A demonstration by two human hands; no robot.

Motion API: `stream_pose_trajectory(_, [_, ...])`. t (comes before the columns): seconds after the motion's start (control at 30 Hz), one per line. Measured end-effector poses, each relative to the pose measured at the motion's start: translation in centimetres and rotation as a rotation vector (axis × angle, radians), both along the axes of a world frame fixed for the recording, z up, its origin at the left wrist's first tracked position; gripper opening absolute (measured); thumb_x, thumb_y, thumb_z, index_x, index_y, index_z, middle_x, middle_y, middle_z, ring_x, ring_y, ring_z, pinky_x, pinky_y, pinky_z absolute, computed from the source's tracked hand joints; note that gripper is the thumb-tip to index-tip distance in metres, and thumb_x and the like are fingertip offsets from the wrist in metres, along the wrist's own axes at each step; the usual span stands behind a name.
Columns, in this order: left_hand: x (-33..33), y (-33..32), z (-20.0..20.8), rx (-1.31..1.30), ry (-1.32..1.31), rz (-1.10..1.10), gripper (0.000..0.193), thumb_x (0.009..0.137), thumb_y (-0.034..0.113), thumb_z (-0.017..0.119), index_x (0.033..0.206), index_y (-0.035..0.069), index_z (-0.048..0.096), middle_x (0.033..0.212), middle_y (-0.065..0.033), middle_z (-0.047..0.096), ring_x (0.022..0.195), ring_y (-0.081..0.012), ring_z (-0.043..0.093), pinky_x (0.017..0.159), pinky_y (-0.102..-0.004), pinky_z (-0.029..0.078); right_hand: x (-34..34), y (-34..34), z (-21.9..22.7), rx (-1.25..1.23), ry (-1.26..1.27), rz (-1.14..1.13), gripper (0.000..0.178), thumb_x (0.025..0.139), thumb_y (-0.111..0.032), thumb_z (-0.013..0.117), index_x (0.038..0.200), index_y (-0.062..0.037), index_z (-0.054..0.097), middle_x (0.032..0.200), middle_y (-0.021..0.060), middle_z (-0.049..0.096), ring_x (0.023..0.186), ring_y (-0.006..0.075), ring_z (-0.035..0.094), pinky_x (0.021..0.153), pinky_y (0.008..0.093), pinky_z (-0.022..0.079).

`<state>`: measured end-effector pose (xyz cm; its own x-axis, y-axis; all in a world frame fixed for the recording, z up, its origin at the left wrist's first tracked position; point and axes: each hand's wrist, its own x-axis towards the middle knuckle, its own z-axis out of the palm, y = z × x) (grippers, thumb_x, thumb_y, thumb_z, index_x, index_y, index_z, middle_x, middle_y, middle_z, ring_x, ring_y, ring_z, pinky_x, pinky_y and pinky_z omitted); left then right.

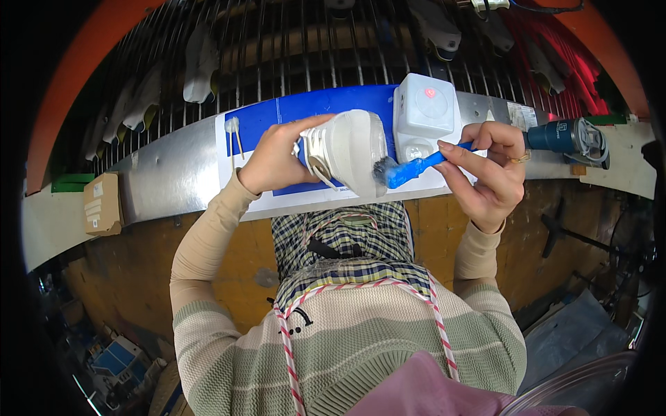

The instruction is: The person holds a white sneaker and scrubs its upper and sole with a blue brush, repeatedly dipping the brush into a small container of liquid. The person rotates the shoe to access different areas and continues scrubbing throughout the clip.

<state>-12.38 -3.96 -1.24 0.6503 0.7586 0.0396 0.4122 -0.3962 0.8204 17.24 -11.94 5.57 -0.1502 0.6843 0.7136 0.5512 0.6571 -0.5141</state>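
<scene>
A pale cream lace-up shoe (355,149) is gripped in my left hand (281,156), whose fingers wrap round its laced side. Between the fingertips of my right hand (489,170) is a blue-handled brush (416,168). Its dark bristles touch the toe edge of the shoe's sole. Just beyond the brush stands a white, box-shaped container (427,107) with a red mark on its top; a small rounded clear-white part (415,150) sits at its near side. Under the shoe and container lies a blue and white sheet (260,125).
A metal ledge (166,173) runs across in front of me. At its right lies a dark blue tumbler (555,137). Two thin sticks (236,139) rest on the sheet's left. A cardboard box (103,204) stands far left. Beyond, several shoes (201,66) hang on a barred rack.
</scene>
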Motion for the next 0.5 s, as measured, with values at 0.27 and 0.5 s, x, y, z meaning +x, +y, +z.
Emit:
stream_pose_trajectory(0.27, [-0.2, -0.6, -0.5, -0.363, 0.025, -0.194, 0.072, 0.058, 0.016, 0.088, 0.124, 0.002, 0.064, 0.11, -0.0124, 0.073, 0.1, -0.0219, 0.069, 0.094, -0.0336, 0.051, 0.2, 0.2, 0.2, -0.016, -0.084, 0.026, 0.039, 0.058, -0.001, 0.087, 0.096, -0.0045, 0.079, 0.096, 0.0064, 0.049, 0.08, 0.0172, 0.054, 0.066, 0.0285, 0.046])
stream_pose_trajectory(0.5, [-1.2, -0.1, 0.7, -0.567, 0.077, -0.203, 0.068, 0.06, 0.018, 0.088, 0.121, 0.001, 0.066, 0.103, -0.0125, 0.074, 0.094, -0.0226, 0.071, 0.09, -0.0329, 0.053, 1.0, -0.1, -1.5, -0.23, 0.106, 0.007, 0.029, 0.066, 0.0, 0.085, 0.094, -0.0027, 0.078, 0.096, 0.0057, 0.049, 0.081, 0.0173, 0.056, 0.07, 0.0283, 0.049])
